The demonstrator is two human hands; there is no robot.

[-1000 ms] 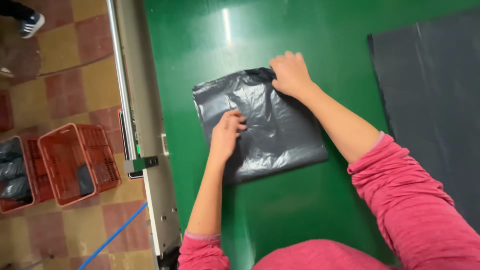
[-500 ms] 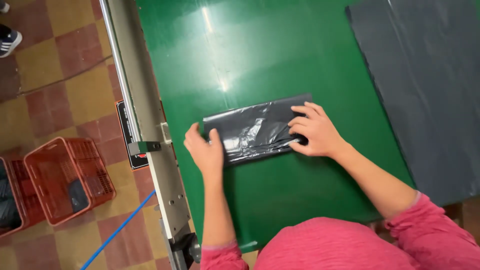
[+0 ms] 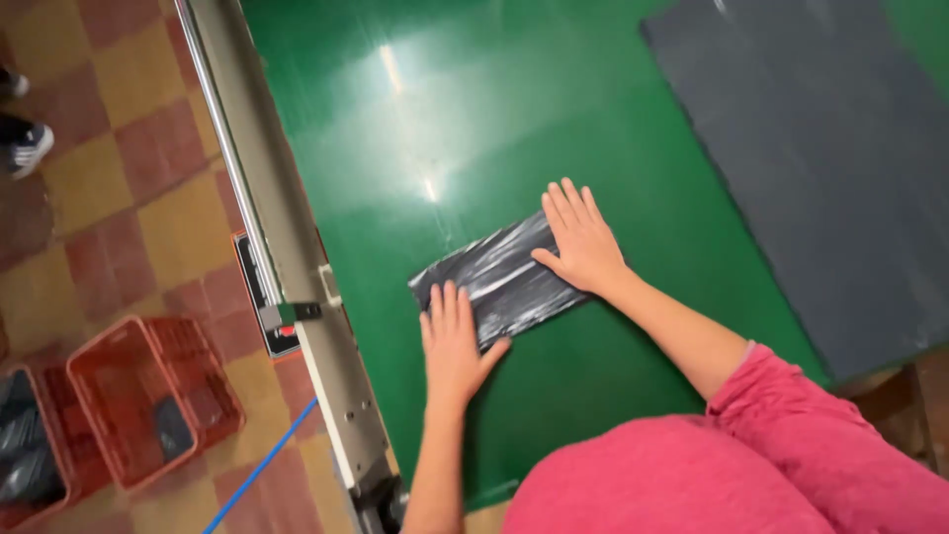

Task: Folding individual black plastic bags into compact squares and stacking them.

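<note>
Two hands are laid flat on one folded black plastic bag (image 3: 506,280) on the green desk (image 3: 474,119). At far left, red crates (image 3: 148,396) are seen on the tiled floor, with dark bags inside one. Next comes the desk's metal edge rail (image 3: 297,297), running from the top of the frame down toward the person.

The left hand (image 3: 453,341) is pressed palm-down on the bag's near-left end; fingers are spread, nothing is pinched. The bag is seen as a long narrow strip, its long axis running from lower left up to upper right, between the two hands. The right hand (image 3: 581,239) is pressed flat on the bag's upper-right end, fingers together and extended, nothing gripped.

Both hands are touching the bag, one at each end, so neither is nearer; the strip's middle is left uncovered between them. The folded edge cannot be told from the open edge.

Further right, a large dark grey sheet (image 3: 811,168) lies flat on the desk, well apart from the bag.
</note>
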